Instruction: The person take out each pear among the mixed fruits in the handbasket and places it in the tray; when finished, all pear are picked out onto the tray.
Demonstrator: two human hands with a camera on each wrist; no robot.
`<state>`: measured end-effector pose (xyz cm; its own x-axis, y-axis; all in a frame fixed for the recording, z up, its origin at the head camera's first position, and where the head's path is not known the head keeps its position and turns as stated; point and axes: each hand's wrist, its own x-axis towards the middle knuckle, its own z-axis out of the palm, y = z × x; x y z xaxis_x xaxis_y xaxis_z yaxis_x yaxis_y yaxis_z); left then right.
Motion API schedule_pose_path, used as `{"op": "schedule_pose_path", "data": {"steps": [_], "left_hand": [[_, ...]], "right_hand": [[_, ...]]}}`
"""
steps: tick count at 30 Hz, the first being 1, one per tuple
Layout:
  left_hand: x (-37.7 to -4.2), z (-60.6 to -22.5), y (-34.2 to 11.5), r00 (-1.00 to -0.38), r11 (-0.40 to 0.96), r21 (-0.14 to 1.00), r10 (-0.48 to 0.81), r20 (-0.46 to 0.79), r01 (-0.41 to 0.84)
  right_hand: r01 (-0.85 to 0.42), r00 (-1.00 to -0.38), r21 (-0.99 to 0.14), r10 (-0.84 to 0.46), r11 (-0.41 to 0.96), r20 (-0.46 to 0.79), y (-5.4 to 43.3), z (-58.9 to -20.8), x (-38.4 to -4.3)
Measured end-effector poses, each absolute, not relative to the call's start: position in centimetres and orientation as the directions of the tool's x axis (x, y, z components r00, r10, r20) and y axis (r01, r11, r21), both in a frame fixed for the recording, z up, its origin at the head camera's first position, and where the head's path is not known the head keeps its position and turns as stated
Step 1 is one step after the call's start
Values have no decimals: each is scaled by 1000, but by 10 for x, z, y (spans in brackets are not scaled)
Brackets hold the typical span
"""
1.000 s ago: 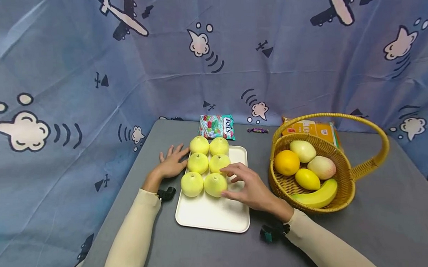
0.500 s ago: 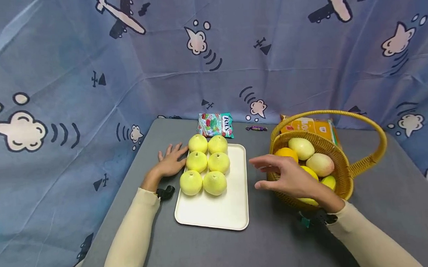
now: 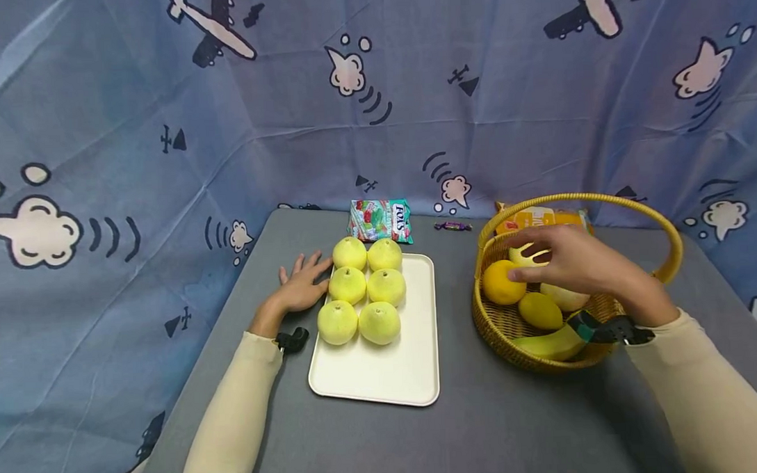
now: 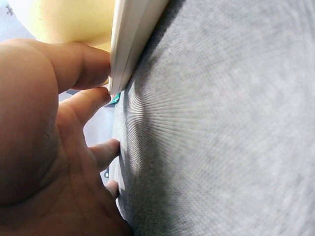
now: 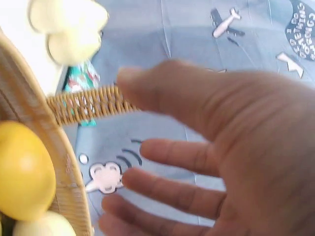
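In the head view my left hand (image 3: 302, 289) rests on the table with fingers spread at the left side of a white tray (image 3: 396, 375). Thumb and index fingertip touch the tray's edge (image 4: 132, 39) in the left wrist view. Several pale yellow-green round fruits (image 3: 379, 323) sit in two columns on the tray. My right hand (image 3: 570, 261) is over the wicker basket (image 3: 491, 333), fingers parted and nothing between them. Under and around it lie an orange (image 3: 500, 284), a lemon (image 3: 540, 311), a banana (image 3: 548, 346) and two pale fruits, partly hidden by the hand.
Behind the tray lies a Fox's candy bag (image 3: 381, 221), with a small purple-wrapped candy (image 3: 452, 226) to its right. An orange snack packet (image 3: 528, 219) is behind the basket. The basket's tall handle (image 3: 577, 196) arches over it. A blue printed curtain (image 3: 325, 148) borders the table.
My right hand has left the fruits on the tray and moved right, across the table, to above the basket. The left hand and the fruits on the tray stay in place.
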<state>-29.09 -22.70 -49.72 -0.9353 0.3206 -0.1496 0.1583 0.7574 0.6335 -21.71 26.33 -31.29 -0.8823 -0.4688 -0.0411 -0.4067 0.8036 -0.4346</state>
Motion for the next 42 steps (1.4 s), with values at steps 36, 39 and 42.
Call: {"op": "schedule_pose_path", "data": {"steps": [36, 39, 42], "left_hand": [[-283, -484, -223, -930, 775, 617, 316, -188, 138], [-283, -482, -222, -929, 779, 612, 315, -194, 137], [-283, -482, -222, -930, 774, 618, 318, -185, 142]], "right_hand": [[-139, -936, -288, -220, 948, -274, 295, -372, -284], [-144, -940, -292, -223, 945, -257, 296, -370, -281], [-173, -951, -294, -237, 940, -199, 297, -368, -274]]}}
